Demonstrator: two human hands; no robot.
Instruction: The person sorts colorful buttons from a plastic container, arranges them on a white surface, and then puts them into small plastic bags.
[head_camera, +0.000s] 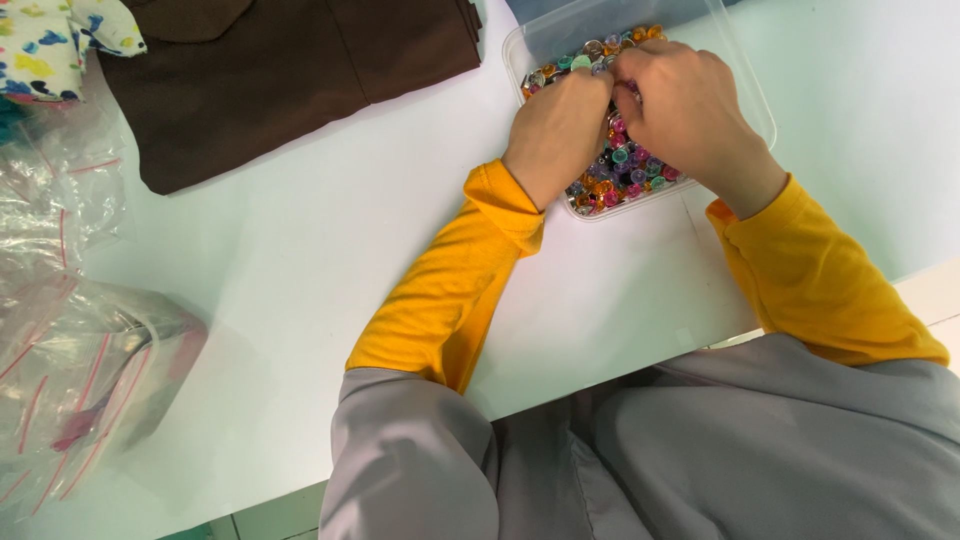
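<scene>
Showing a seated person's two hands at work over a clear plastic tray (752, 95) of small coloured beads (622, 170), seen from above. The tray stands on the pale bench (320, 260), near its far edge and right of centre. The beads, pink, teal, orange and clear, fill the tray's floor in a loose layer.

Left hand (560, 125): knuckles up, fingers curled down into the beads; its fingertips meet those of the other hand at the tray's middle. Right hand (685, 105): likewise curled, fingers bent toward the left hand. Both hands are closed in a pinching posture, but what lies between the fingertips is hidden, so whether either grips a bead cannot be told.

Both forearms wear yellow sleeves (450, 290); grey cloth (700, 450) covers the upper arms and lap.

Surroundings: a folded brown fabric (280, 80) lies on the bench, well left of the tray. A patterned cloth (60, 40) shows at the upper left corner. Crumpled clear plastic bags (70, 340) with red stripes occupy the left edge.
</scene>
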